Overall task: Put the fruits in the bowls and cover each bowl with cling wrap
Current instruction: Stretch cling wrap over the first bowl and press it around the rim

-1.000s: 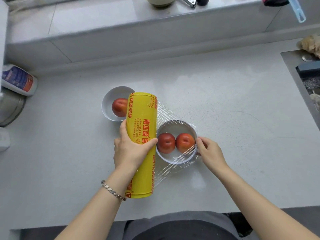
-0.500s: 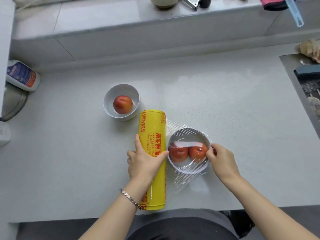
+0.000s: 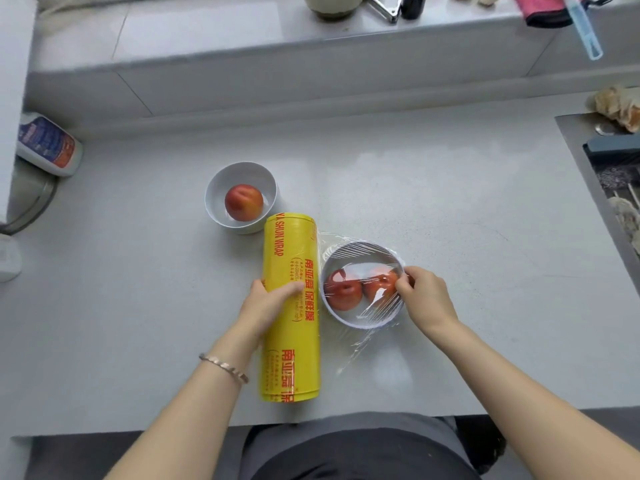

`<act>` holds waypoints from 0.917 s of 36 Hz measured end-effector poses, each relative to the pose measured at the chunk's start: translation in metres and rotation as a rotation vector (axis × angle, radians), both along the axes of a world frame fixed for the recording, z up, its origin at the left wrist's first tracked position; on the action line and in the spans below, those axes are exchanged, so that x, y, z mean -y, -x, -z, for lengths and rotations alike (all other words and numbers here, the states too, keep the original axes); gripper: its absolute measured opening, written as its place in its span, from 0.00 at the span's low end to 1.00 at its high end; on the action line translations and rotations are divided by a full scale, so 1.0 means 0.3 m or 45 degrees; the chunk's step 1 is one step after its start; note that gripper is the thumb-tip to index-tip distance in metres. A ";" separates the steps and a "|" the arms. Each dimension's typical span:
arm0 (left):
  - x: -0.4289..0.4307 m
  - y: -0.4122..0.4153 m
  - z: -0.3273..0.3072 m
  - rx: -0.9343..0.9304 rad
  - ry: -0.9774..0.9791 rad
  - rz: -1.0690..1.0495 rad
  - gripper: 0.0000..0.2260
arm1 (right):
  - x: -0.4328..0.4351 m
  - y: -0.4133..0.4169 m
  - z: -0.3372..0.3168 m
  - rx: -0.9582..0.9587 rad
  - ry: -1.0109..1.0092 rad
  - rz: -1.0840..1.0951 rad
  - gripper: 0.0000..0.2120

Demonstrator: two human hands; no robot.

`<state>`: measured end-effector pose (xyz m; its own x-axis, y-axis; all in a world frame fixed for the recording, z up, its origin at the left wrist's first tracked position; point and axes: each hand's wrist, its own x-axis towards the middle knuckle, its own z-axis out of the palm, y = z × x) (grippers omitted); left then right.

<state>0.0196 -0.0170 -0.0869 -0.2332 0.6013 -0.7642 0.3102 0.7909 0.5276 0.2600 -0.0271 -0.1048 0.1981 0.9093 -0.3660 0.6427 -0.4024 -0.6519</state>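
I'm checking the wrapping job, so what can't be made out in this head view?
- Whether the clear cling film is torn from the yellow cling-wrap roll: too faint.
- Right hand fingertips: curled at the near white bowl rim.
- Ledge items: cut off by the top edge.

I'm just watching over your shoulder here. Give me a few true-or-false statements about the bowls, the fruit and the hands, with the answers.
1. The near bowl holds two fruits under cling film. True.
2. The far bowl is already covered. False: it is open, with one fruit inside.
3. The left hand rests on the yellow wrap roll. True.
4. The roll stands upright. False: it lies on its side on the counter.
5. The right hand is at the near bowl's rim. True.
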 end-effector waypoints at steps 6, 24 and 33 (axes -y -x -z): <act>-0.015 -0.004 0.002 0.004 -0.060 -0.001 0.30 | 0.004 0.008 -0.004 0.023 -0.006 0.029 0.16; 0.033 0.044 -0.032 -0.715 -0.115 0.187 0.48 | 0.037 0.000 -0.011 0.083 0.000 0.044 0.16; 0.052 -0.003 -0.006 -0.919 -0.326 0.359 0.45 | 0.018 -0.047 -0.059 0.104 0.172 0.073 0.09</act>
